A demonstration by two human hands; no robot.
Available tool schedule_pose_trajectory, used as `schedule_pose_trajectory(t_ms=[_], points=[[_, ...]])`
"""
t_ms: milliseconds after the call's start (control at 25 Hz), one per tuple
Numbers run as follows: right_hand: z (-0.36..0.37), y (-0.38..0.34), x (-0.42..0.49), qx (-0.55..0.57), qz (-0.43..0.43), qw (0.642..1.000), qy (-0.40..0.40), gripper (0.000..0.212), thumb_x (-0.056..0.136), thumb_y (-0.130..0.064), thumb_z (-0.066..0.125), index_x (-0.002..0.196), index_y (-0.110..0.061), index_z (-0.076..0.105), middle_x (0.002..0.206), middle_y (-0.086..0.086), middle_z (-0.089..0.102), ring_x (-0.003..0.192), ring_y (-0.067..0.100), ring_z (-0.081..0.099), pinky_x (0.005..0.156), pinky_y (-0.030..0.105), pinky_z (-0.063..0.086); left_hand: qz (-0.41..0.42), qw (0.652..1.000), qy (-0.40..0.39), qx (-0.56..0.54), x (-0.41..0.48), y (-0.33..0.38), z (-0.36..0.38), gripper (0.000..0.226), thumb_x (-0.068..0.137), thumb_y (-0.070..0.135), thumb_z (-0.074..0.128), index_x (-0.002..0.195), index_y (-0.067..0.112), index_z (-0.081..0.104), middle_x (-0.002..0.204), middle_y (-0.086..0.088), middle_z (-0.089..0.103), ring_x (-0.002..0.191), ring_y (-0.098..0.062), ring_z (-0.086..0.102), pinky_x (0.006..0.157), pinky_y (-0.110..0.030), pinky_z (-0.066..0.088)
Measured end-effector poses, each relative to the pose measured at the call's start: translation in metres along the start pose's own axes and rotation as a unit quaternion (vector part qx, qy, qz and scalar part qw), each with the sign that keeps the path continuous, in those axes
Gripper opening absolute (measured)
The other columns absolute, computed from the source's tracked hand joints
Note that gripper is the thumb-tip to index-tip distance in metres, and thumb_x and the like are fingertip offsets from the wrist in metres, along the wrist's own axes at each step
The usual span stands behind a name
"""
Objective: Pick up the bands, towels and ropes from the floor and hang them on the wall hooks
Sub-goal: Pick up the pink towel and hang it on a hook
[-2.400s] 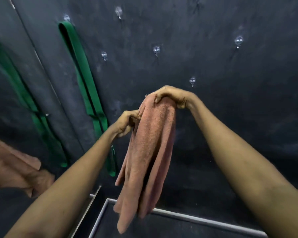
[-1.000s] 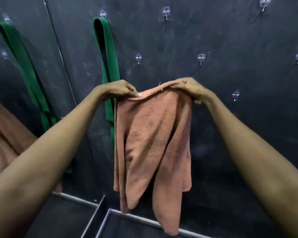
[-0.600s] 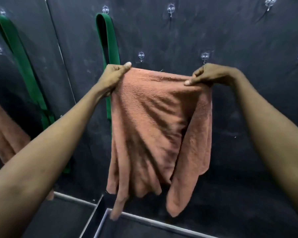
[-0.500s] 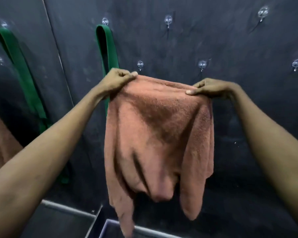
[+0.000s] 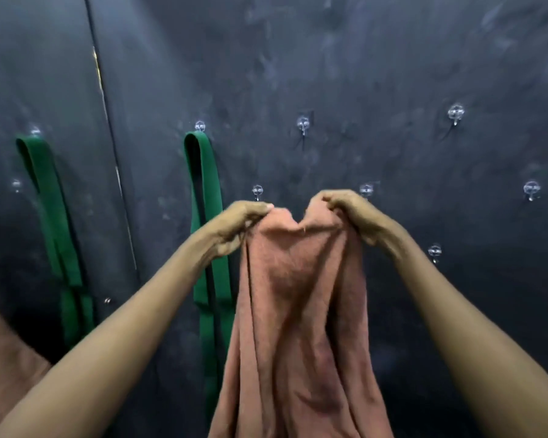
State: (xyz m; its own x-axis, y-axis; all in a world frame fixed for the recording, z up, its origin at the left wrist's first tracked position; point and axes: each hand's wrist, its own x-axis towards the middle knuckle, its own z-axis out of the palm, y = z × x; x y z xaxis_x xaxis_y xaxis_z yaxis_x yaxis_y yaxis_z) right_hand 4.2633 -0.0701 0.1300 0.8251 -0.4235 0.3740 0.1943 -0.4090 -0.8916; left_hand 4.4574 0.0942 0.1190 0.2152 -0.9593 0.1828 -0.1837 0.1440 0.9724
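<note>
Two hands, one towel: the left hand (image 5: pixel 241 226) and right hand (image 5: pixel 351 219) each pinch the top hem of the salmon-pink terry towel (image 5: pixel 298 311). They are held close together, likely to bunch a narrow fold a hook can catch. The towel hangs before the dark wall (image 5: pixel 329 58). Seven clear plastic hooks (image 5: pixel 302 123) show on this panel. One carries the green elastic band loop (image 5: pixel 203 172) and six are bare. A second green loop (image 5: pixel 45 200), far left, may be a reflection.

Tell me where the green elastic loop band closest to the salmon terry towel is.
In the head view, the green band hangs left of centre from a clear wall hook, passing behind the left hand beside the towel.
</note>
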Motion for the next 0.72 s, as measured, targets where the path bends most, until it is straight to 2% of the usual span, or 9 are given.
schedule_pose_trajectory(t_ms=[40,80,120,160,240,360,480,600,720], points=[[0.007,0.005,-0.001,-0.022,0.034,0.999,-0.022,0.031,0.081,-0.018,0.050,0.096,-0.005,0.073,0.097,0.013,0.073,0.087,0.022,0.065,0.080,0.032,0.049,-0.008,1.000,-0.018,0.004,-0.002,-0.008,0.001,0.033,0.097,0.025,0.056,0.087,0.002,0.077,0.082,-0.009,0.074,0.073,-0.013,0.070,0.073,-0.021,0.055],[0.013,0.012,-0.003,-0.048,0.067,0.995,-0.054,0.032,0.091,-0.024,0.051,0.101,-0.004,0.074,0.100,0.012,0.074,0.088,0.021,0.067,0.083,0.033,0.051,0.002,0.999,-0.030,0.028,-0.003,-0.017,-0.002,0.040,0.090,0.036,0.066,0.103,-0.001,0.073,0.100,-0.014,0.073,0.091,-0.021,0.069,0.088,-0.029,0.053],[0.017,0.019,-0.004,-0.077,0.091,0.990,-0.080,0.038,0.096,-0.033,0.054,0.104,-0.002,0.074,0.101,0.010,0.074,0.087,0.019,0.067,0.084,0.033,0.051,0.010,0.997,-0.032,0.063,-0.002,-0.026,-0.010,0.052,0.083,0.042,0.073,0.112,-0.001,0.070,0.112,-0.015,0.070,0.103,-0.026,0.066,0.097,-0.035,0.048],[0.019,0.025,-0.002,-0.108,0.093,0.985,-0.094,0.046,0.095,-0.043,0.059,0.105,-0.001,0.073,0.098,0.008,0.073,0.085,0.018,0.065,0.082,0.035,0.049,0.025,0.995,-0.009,0.093,-0.003,-0.029,-0.013,0.053,0.080,0.043,0.076,0.114,0.003,0.071,0.116,-0.014,0.069,0.108,-0.027,0.064,0.100,-0.039,0.045],[0.024,0.026,0.012,-0.103,0.069,0.989,-0.076,0.052,0.093,-0.049,0.060,0.107,0.000,0.072,0.096,0.007,0.072,0.086,0.018,0.062,0.082,0.037,0.047,0.070,0.990,0.074,0.096,0.001,-0.027,-0.019,0.039,0.083,0.038,0.074,0.107,0.007,0.075,0.108,-0.011,0.071,0.099,-0.021,0.065,0.093,-0.036,0.046],[0.032,0.012,0.042,0.001,0.023,0.999,-0.048,0.041,0.096,-0.041,0.059,0.119,-0.008,0.069,0.111,0.007,0.072,0.096,0.017,0.064,0.088,0.031,0.050,0.121,0.975,0.184,-0.004,0.019,-0.003,-0.029,0.028,0.086,0.031,0.073,0.097,0.005,0.076,0.097,-0.013,0.071,0.085,-0.019,0.060,0.081,-0.035,0.047],[0.031,0.004,0.069,-0.039,-0.009,0.998,-0.053,0.027,0.093,-0.036,0.065,0.108,-0.014,0.071,0.096,-0.002,0.069,0.086,0.008,0.061,0.076,0.021,0.048,0.133,0.967,0.217,0.011,0.039,0.009,-0.045,0.018,0.088,0.027,0.071,0.082,0.011,0.072,0.075,-0.002,0.062,0.070,-0.011,0.052,0.065,-0.027,0.043],[0.036,0.024,0.085,-0.076,-0.029,0.994,0.074,0.019,0.087,-0.028,0.074,0.095,-0.011,0.074,0.093,-0.003,0.073,0.084,0.003,0.062,0.079,0.021,0.047,0.097,0.965,0.239,0.053,0.048,-0.015,-0.058,0.013,0.087,0.020,0.072,0.085,0.007,0.075,0.072,0.002,0.066,0.070,-0.009,0.054,0.066,-0.021,0.044],[0.047,0.033,0.107,-0.154,-0.054,0.973,0.166,0.014,0.086,-0.033,0.074,0.088,-0.019,0.075,0.093,-0.006,0.075,0.088,0.006,0.066,0.083,0.028,0.051,0.074,0.958,0.275,-0.041,0.062,-0.024,-0.066,0.009,0.088,0.013,0.071,0.082,0.006,0.074,0.077,-0.004,0.068,0.072,-0.012,0.058,0.065,-0.021,0.051]])
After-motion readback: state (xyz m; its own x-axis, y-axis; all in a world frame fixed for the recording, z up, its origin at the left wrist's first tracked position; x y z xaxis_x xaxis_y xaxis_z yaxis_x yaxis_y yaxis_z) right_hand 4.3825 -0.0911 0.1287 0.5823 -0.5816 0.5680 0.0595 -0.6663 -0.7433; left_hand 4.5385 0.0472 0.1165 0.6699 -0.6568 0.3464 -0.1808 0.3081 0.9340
